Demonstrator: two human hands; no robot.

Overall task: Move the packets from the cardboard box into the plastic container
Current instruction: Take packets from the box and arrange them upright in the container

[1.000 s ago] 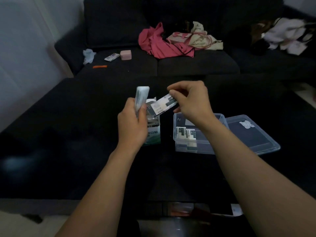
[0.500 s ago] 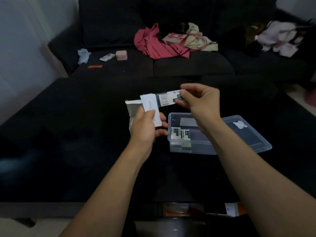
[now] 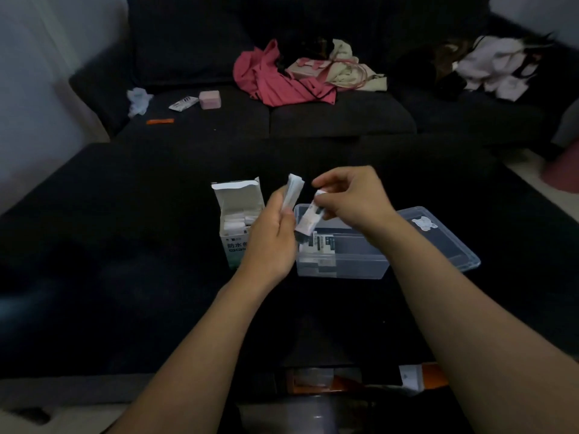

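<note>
dim room, with a dark sofa (image 3: 329, 120) across the top of the frame behind a black table (image 3: 125, 261). at centre, the cardboard box (image 3: 233, 242) stands upright with its flap open, white packets visible inside; its front carries chinese characters, "防水" legible, the rest hidden by the left hand (image 3: 272, 242). that hand grips a small stack of packets (image 3: 294, 191) held upright, just right of the box. the right hand (image 3: 354, 198) pinches a single packet (image 3: 308, 219), tilted downward over the left end of the clear plastic container (image 3: 360, 267), where several packets (image 3: 319, 245) with dark label bands already lie; their print is too small to read. the container's lid (image 3: 451, 242) rests at its right side.
</note>
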